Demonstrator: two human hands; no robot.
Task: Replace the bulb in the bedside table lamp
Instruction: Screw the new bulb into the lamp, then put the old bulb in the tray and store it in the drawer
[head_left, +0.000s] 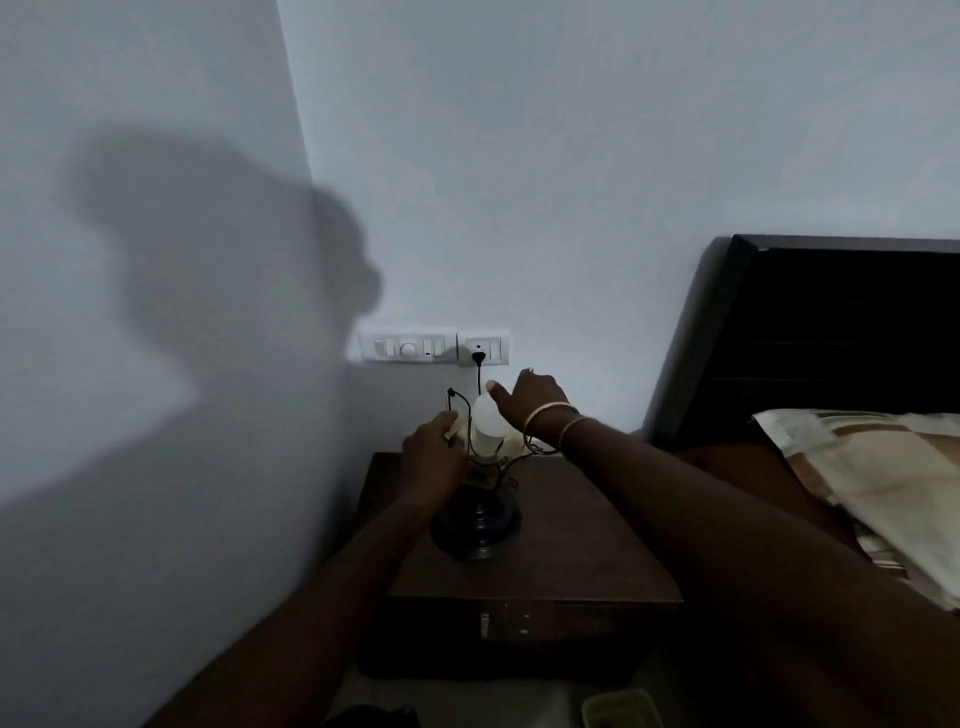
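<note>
The lamp (477, 512) stands on the bedside table (571, 545), near its back left corner, and everything else is best placed from it. The bulb (488, 423) sits upright at the lamp's top, seated in the holder, white and unlit, with a rounded dome and a narrower white neck below. Thin dark wire arms curl out from the lamp on both sides of the bulb; no shade is on it.

The left hand (434, 457) is at the lamp's left side, just below the bulb, fingers curled round the upper stem or a wire arm. This looks like a steadying hold, so the light base does not turn or tip while the bulb is worked. Exactly what the fingers close on is hidden by the hand itself.

The right hand (530, 402) is above and right of the lamp, loosely spread, thumb touching or nearly touching the dome. It grips nothing firmly; whether it is arriving or letting go cannot be told.

Behind the lamp, on the wall, the plug (479, 357) sits in the socket (484, 347), its cord dropping toward the lamp. Whether the switch is off is unclear, which matters for a bulb handled bare-handed.
</note>
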